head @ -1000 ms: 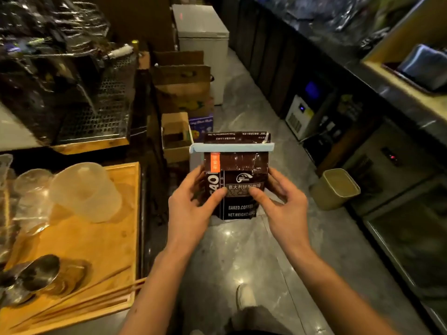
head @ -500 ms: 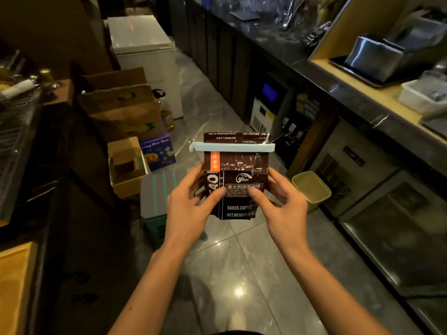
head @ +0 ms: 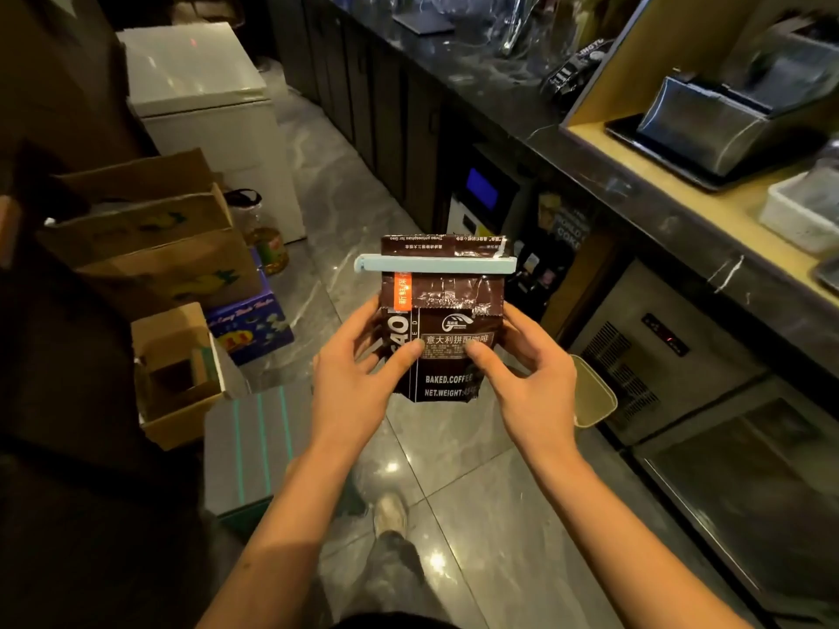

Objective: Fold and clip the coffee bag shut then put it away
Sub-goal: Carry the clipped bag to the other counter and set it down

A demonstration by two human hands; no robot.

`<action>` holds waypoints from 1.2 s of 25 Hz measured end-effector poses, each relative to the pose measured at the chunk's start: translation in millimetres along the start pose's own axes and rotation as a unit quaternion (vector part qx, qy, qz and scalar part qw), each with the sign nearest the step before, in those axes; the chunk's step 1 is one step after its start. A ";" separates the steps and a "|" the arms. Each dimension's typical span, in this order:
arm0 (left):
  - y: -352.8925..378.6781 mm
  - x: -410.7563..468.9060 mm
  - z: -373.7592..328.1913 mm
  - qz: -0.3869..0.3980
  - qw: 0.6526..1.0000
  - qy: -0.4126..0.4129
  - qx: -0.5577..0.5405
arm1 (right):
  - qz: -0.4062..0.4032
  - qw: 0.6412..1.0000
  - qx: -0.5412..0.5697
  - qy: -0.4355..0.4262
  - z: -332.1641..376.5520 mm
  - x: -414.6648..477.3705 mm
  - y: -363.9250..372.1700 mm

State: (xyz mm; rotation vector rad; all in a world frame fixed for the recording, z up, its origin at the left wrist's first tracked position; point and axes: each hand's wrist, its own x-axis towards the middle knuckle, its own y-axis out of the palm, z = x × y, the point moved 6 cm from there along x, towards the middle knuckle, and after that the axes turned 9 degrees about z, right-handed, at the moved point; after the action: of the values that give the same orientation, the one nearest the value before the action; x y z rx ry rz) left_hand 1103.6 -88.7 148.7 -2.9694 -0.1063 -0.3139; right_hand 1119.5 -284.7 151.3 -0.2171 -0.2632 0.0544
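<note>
Since the earlier frames the view has swung right: the wooden tray and cups are gone from the left, and the dark counter [head: 604, 143] with the under-counter fridge [head: 672, 351] now fills the right side. Grip on the bag reads unchanged.

Coffee bag [head: 447, 338] is held upright in mid-air over the floor, between both hands, label facing me. Left hand [head: 358, 379] wraps the left edge, thumb flat on the front, fingers [head: 363, 326] curled behind. Right hand [head: 531, 379] mirrors it on the right edge, thumb on the label, fingers [head: 522, 324] behind. Both closed loosely on the bag, not squeezing hard as far as I can tell.

Blue clip [head: 436, 264] sits across the folded top, above both thumbs, long axis running left to right, ends overhanging the bag on each side. A short strip of bag sticks up past it. I judge fold and clip done; only stowing is left.

Bag's long axis runs away from the fingertips, upward. Neither hand is nearer; the hold is symmetric. Counter and fridge lie off the right fingers, cardboard boxes [head: 154, 238] and white chest freezer [head: 204, 106] off the left. Can't tell which is the storage spot. If it's right, the right hand likely carries alone.
</note>
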 end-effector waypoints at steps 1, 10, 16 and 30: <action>-2.8 24.2 4.2 0.009 1.000 0.002 -0.007 | -0.006 1.000 -0.007 0.000 -3.3 21.2 4.2; -18.2 235.6 40.5 0.060 0.997 0.012 -0.041 | -0.056 0.998 -0.031 0.017 -31.8 211.9 25.8; -1.9 361.1 80.0 0.065 0.997 0.008 -0.031 | -0.057 0.998 -0.028 0.017 -75.1 330.3 20.1; 100.6 689.8 107.2 0.105 0.992 0.066 0.024 | -0.119 0.992 0.039 0.032 -170.5 632.3 -60.6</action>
State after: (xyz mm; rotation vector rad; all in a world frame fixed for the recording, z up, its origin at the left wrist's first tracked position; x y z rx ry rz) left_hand 1806.8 -133.3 177.5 -2.8678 0.2097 -0.4714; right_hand 1775.7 -327.3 163.4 -0.1089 -0.2205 -0.1776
